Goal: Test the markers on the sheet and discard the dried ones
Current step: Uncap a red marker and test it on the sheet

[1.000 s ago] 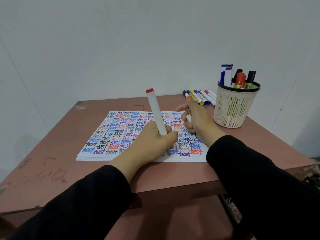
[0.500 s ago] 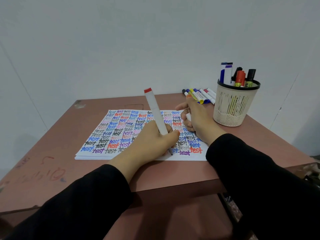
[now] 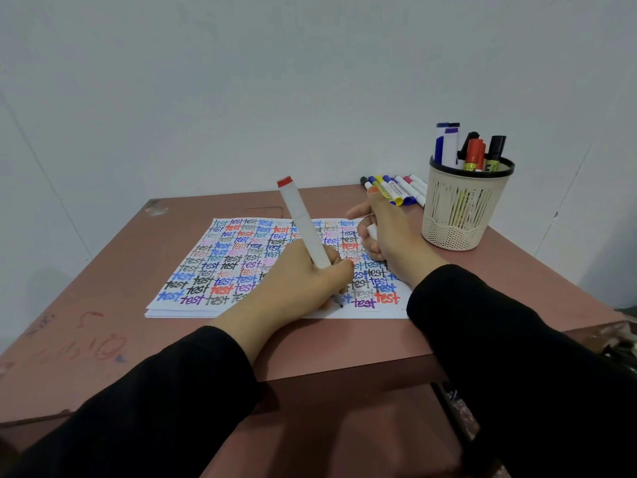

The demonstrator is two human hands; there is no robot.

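White marker (image 3: 303, 225), gripped in your left hand (image 3: 296, 284), meets the crowded sheet (image 3: 206, 270); a faint mark could go unread there. Your right hand (image 3: 393, 236) holds its cap (image 3: 371, 231).

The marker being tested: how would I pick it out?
On the brown table lies a sheet full of "test" words. Over its near edge the left hand holds the white, red-topped marker tilted, tip on paper. Only it is in use; the others lie beside the cup or stand in it.
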